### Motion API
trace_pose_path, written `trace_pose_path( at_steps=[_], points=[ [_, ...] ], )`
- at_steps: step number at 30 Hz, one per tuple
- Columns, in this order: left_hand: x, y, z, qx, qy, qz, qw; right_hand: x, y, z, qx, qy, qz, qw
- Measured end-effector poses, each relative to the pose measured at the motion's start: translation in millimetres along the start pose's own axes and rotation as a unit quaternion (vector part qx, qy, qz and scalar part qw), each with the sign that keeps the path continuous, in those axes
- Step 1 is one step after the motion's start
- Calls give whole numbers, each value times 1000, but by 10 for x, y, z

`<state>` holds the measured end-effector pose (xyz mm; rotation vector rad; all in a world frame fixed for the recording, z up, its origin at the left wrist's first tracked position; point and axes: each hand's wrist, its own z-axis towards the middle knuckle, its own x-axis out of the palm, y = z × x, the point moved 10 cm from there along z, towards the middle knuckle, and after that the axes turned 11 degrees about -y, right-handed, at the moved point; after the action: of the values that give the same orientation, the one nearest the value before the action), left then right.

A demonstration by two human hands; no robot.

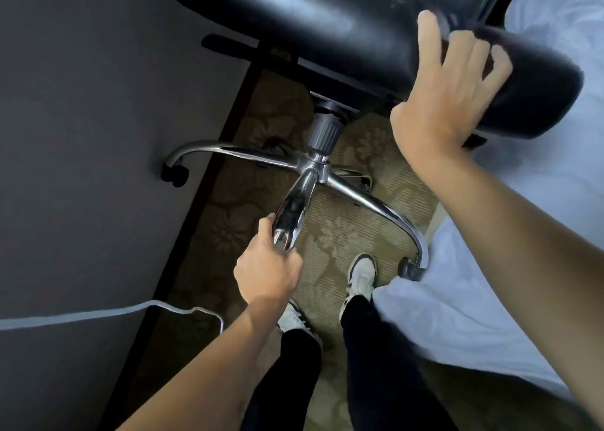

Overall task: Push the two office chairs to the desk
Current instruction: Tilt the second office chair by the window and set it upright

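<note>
Black leather office chair [327, 22] is tipped over the patterned beige carpet [353, 231], between the grey wall [81, 103] at left and white bedding [523, 267] at right. The left hand [266, 272] grips a chrome base leg [294, 215]; the right hand [447, 97] clasps the seat's edge.

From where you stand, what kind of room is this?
Probably a hotel room or bedroom: white bedding lies beside the office chair, the carpet is patterned, and a dark desk stands close.

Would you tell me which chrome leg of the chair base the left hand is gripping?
The left hand grips the leg pointing toward the person; the other legs splay sideways, untouched.
</note>
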<state>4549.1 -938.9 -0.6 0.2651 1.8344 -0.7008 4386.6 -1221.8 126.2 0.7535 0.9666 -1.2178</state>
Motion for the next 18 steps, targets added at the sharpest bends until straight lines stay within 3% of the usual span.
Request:
trace_pose_path(
  at_steps=[11, 18],
  points=[
    [106, 627, -377, 27, -22, 2, 999, -382, 144, -829, -6, -27, -6, 1000],
    [134, 705, -492, 30, 19, 15, 999, -468, 105, -1053, 5, 3, -1, 1000]
  ],
)
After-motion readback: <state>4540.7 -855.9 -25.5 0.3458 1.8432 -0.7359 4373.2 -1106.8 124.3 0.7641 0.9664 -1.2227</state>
